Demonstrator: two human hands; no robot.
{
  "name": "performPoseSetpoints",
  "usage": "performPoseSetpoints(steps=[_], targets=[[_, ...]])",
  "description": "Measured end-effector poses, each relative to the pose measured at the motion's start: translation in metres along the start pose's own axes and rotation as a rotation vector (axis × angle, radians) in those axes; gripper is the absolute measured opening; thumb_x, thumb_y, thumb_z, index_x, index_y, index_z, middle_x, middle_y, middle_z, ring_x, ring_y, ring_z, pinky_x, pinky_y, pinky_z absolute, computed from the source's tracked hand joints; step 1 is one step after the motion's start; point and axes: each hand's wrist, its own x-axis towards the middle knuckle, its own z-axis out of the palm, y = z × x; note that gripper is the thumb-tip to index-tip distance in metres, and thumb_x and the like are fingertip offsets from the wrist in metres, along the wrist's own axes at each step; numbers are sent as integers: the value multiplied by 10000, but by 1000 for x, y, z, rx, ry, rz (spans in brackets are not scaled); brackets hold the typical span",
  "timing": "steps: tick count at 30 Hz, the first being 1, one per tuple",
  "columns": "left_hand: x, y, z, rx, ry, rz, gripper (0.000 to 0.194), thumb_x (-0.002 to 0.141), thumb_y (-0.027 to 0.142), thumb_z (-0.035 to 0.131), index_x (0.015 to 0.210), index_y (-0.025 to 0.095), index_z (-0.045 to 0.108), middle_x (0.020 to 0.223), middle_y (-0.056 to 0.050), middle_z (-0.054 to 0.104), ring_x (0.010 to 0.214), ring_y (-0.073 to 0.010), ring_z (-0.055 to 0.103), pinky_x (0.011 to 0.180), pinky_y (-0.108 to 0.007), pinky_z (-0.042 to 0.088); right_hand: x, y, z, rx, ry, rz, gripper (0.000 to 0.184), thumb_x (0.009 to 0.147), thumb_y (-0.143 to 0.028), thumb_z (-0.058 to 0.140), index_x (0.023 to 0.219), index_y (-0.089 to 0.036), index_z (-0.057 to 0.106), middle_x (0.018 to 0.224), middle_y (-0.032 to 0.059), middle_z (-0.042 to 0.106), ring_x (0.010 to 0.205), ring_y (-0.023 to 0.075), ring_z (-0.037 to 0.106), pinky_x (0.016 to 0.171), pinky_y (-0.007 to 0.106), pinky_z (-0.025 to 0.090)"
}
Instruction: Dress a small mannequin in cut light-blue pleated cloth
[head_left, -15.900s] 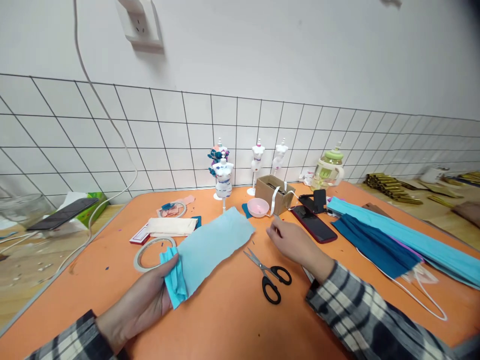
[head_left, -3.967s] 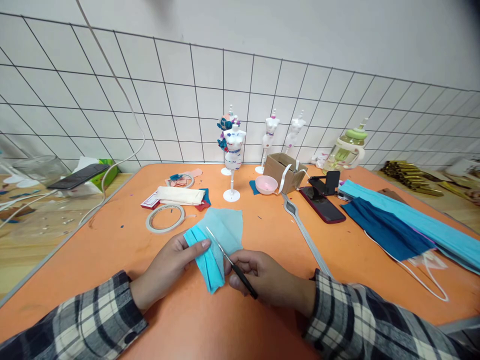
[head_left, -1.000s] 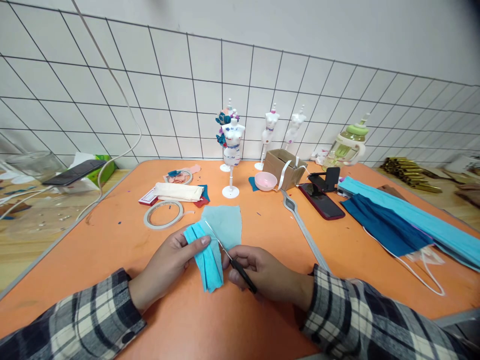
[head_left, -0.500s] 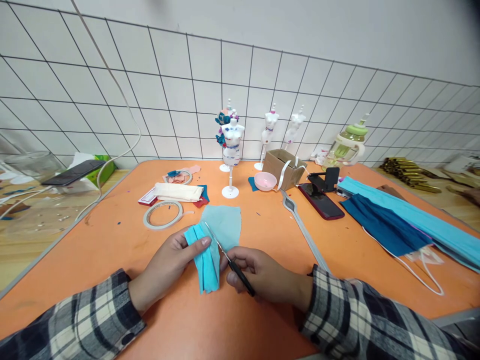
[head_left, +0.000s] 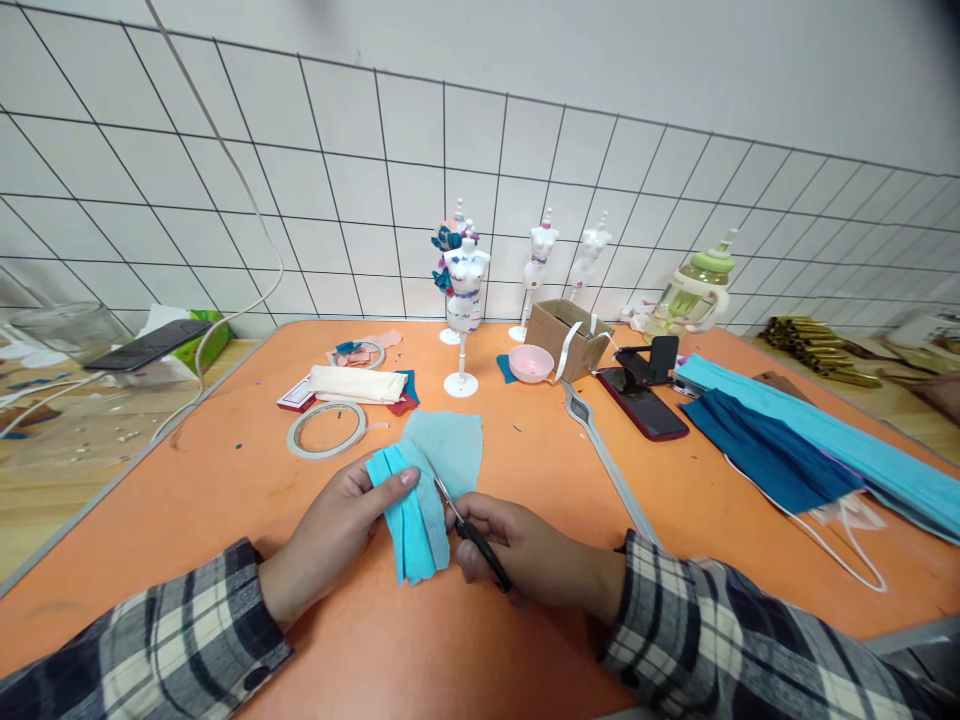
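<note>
Pleated light-blue fabric (head_left: 409,530) is pinched between the thumb and fingers of my left hand (head_left: 352,510), its lower end hanging free over the table. A paler layer shows along its right side. My right hand (head_left: 517,545) is closed round the black handle of small scissors (head_left: 484,552). Their metal blades point up and left, at the right edge of the fabric. Just beyond my hands lies a pale blue-grey piece of thin cloth (head_left: 454,445), partly covered by the fabric I hold.
Mini mannequins, a white one (head_left: 465,290) nearest, stand at the back. Left are a tape roll (head_left: 294,440) and a folded cream cloth (head_left: 356,384). Rightward: a pink bowl (head_left: 531,364), cardboard box (head_left: 555,335), phone (head_left: 643,405), zipper strip (head_left: 611,470), dark-blue mask (head_left: 772,450) and bottle (head_left: 686,295).
The scissors' tip has shifted slightly right and down along the fabric. More of the paler layer now shows on the fabric's right side. My left hand has barely moved.
</note>
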Motion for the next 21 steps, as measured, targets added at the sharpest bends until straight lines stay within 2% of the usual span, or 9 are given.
performPoseSetpoints(steps=[5, 9, 15, 17, 19, 21], targets=[[-1, 1, 2, 30, -16, -6, 307, 899, 427, 692, 779, 148, 742, 748, -84, 793, 656, -213, 717, 673, -308, 585, -1, -7, 3, 64, -19, -37, 431, 765, -509, 762, 935, -186, 533, 714, -59, 494, 630, 80, 429, 579, 223, 340], [-2, -1, 0, 63, 9, -1, 274, 879, 413, 723, 786, 156, 713, 775, -71, 791, 651, -199, 705, 667, -301, 576, 0, -5, 3, 86, -9, -22, 513, 721, -567, 789, 950, -174, 552, 708, -65, 497, 608, 75, 409, 582, 233, 330], [0, -6, -5, 43, -17, 5, 259, 924, 398, 673, 827, 161, 712, 773, -62, 775, 705, -205, 705, 709, -315, 573, 2, -5, 3, 80, 35, -32, 479, 716, -538, 807, 911, -170, 570, 659, -75, 488, 581, 67, 396, 558, 226, 313], [0, -6, -6, 42, 14, 40, 232, 907, 390, 700, 850, 165, 705, 772, -53, 764, 710, -198, 699, 715, -303, 564, 2, -7, 2, 77, 46, -35, 450, 723, -507, 807, 907, -170, 572, 640, -78, 487, 567, 64, 400, 544, 219, 315], [-2, -3, -5, 15, 86, 99, 268, 852, 380, 766, 1027, 193, 690, 802, -32, 753, 709, -192, 693, 696, -288, 553, 1, -8, 2, 86, 36, -28, 396, 747, -453, 791, 918, -174, 568, 639, -79, 501, 549, 59, 410, 528, 207, 330], [-5, 2, -2, -29, 127, 131, 597, 797, 386, 820, 1319, 254, 562, 802, -2, 736, 700, -192, 687, 668, -281, 545, 0, -7, 2, 98, -1, -11, 334, 774, -387, 765, 942, -182, 563, 649, -79, 523, 517, 51, 414, 495, 189, 340]])
